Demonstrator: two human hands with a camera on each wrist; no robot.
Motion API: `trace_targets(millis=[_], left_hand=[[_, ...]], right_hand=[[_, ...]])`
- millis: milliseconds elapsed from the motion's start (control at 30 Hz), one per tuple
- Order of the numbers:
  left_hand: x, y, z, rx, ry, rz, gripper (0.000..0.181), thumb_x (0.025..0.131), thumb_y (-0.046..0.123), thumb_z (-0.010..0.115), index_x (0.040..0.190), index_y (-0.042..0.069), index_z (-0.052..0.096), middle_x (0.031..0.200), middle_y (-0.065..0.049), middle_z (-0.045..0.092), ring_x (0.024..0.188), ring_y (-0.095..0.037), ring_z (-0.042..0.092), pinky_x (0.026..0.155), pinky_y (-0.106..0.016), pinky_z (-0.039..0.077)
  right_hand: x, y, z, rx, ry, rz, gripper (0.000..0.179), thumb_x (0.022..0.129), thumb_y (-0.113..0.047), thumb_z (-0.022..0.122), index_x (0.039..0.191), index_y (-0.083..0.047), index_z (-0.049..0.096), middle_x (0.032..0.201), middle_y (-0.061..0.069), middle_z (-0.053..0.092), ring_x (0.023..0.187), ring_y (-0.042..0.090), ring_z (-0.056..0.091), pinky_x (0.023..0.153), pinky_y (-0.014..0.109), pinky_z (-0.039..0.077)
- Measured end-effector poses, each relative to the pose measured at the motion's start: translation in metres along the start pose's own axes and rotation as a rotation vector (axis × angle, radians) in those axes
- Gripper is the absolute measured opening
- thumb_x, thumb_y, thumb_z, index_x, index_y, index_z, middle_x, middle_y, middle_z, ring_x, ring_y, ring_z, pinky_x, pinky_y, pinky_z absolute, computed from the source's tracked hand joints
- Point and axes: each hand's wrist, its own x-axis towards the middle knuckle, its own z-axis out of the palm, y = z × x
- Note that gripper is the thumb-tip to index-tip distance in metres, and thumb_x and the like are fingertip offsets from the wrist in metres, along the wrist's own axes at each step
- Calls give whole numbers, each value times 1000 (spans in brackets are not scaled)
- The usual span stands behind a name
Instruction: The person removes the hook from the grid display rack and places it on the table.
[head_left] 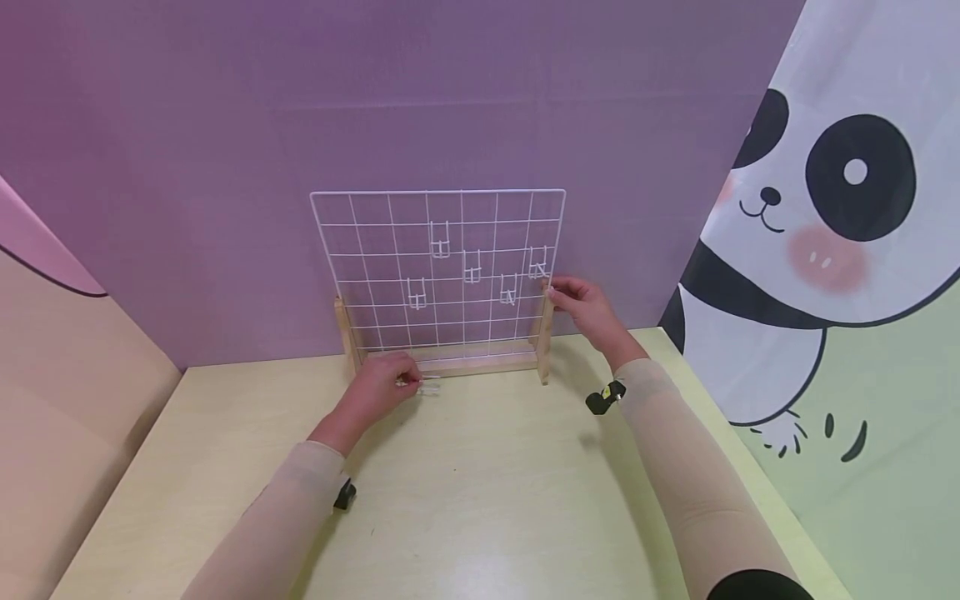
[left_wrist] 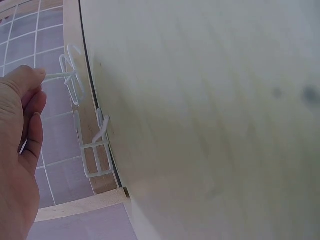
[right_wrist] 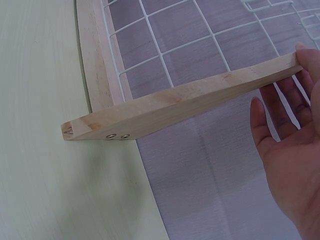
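A white wire grid panel (head_left: 438, 192) stands upright in a wooden base, with several white wire hooks (head_left: 441, 250) hanging on it. Low at the base's left front, my left hand (head_left: 382, 387) pinches the stem of a white wire hook (left_wrist: 74, 75) between thumb and forefinger. A second white hook (left_wrist: 96, 146) shows beside it in the left wrist view, in front of the wooden crossbar; what supports it I cannot tell. My right hand (head_left: 588, 312) grips the top of the right wooden side post (right_wrist: 195, 95), thumb on one face and fingers behind.
The rack stands at the back of a pale wooden table (head_left: 450, 483), close to a purple backdrop (head_left: 420, 108). On the right hangs a panda-printed sheet (head_left: 780, 367). The left wooden post (head_left: 347, 333) rises behind my left hand.
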Motion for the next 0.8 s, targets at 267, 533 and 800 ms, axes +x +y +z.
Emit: trace_targets(millis=[267, 533, 800], left_hand=[[1, -3, 1, 27, -22, 34, 15, 92, -3, 84, 91, 11, 78, 93, 1, 72, 87, -18, 71, 81, -38, 65], [1, -6, 2, 46, -68, 52, 13, 93, -1, 83, 92, 10, 77, 92, 1, 72, 87, -19, 71, 81, -38, 64], [-1, -7, 2, 22, -63, 78, 11, 93, -2, 83, 93, 8, 79, 91, 3, 71, 87, -18, 71, 81, -38, 64]], right_hand=[[1, 0, 1, 14, 1, -13, 36, 112, -13, 67, 143, 5, 68, 142, 26, 67, 113, 16, 67, 107, 38, 58], [-1, 2, 0, 5, 8, 8, 36, 112, -16, 68, 143, 2, 70, 132, 11, 70, 115, 18, 67, 112, 43, 56], [0, 1, 0, 2, 4, -22, 37, 112, -15, 68, 143, 4, 68, 136, 17, 70, 114, 16, 67, 107, 35, 58]])
